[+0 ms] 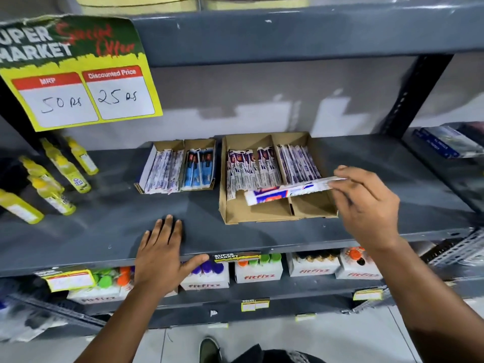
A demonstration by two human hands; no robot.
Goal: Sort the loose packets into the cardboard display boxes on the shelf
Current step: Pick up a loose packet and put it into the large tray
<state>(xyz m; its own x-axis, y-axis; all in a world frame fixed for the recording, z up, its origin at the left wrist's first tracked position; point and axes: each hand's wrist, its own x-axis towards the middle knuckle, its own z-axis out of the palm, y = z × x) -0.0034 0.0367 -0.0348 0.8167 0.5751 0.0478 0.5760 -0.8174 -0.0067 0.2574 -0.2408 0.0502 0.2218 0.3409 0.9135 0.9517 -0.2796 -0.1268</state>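
Right hand [366, 203] fingers [340, 186] pinched on long white-blue-red foil packet [285, 193], held crosswise over front of large two-compartment cardboard display box [230, 205]. Step: placing. Next: turn packet lengthwise, match compartment. Left hand [159, 255] fingers spread flat, empty, on grey shelf [104, 226] left of box.

Two display boxes [275, 176] are set mid-shelf [379, 179], the smaller display box [178, 166] to the left, packets [251, 169] stood inside both; bottles [60, 174] are laid toward the left edge.
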